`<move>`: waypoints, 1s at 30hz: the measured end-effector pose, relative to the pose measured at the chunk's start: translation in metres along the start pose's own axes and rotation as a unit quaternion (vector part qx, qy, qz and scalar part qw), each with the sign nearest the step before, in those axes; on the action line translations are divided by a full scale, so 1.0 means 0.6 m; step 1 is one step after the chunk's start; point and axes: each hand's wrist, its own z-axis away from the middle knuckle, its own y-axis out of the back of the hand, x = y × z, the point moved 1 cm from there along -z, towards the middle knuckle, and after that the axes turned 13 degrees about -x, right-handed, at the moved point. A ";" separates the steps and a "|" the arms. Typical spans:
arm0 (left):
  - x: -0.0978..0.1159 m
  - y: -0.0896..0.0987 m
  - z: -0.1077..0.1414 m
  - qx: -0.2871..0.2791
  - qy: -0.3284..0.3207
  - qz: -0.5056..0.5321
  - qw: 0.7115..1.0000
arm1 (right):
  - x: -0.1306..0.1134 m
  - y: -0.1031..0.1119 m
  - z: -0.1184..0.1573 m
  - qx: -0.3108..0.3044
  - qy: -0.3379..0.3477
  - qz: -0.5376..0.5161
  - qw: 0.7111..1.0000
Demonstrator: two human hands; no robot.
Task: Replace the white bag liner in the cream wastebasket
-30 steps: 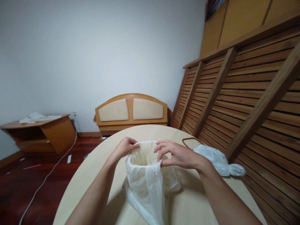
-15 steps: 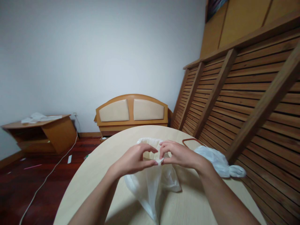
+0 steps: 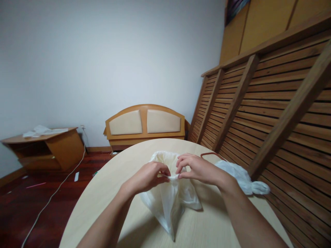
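A thin white plastic bag (image 3: 165, 199) stands on the round pale table (image 3: 103, 196), its mouth spread and facing up. My left hand (image 3: 151, 175) pinches the near rim of the bag between thumb and fingers. Close beside it, my right hand (image 3: 195, 168) grips the same rim, fingertips inside the mouth and thumb outside. From the near side a pointed corner of the bag hangs down toward me. Whatever may lie inside the bag cannot be made out.
A second, knotted white plastic bag (image 3: 240, 175) lies at the table's right, by a brown looped strip (image 3: 207, 154). Wooden slatted panels (image 3: 258, 113) lean along the right. Behind the table stands a padded headboard (image 3: 144, 120); a low cabinet (image 3: 59, 148) is at left.
The left thumb and fingers have closed onto the rim, a little apart from the right hand. The rim between the hands has widened slightly, and the bag's mouth shows more openly.
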 end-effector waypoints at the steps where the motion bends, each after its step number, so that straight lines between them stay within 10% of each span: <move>1: -0.001 0.000 -0.001 -0.002 -0.006 0.004 1.000 | 0.004 0.001 0.002 0.006 -0.010 0.008 1.000; 30: 0.022 0.018 0.008 -0.007 0.011 -0.075 0.997 | -0.007 0.013 0.014 -0.018 -0.131 -0.042 0.990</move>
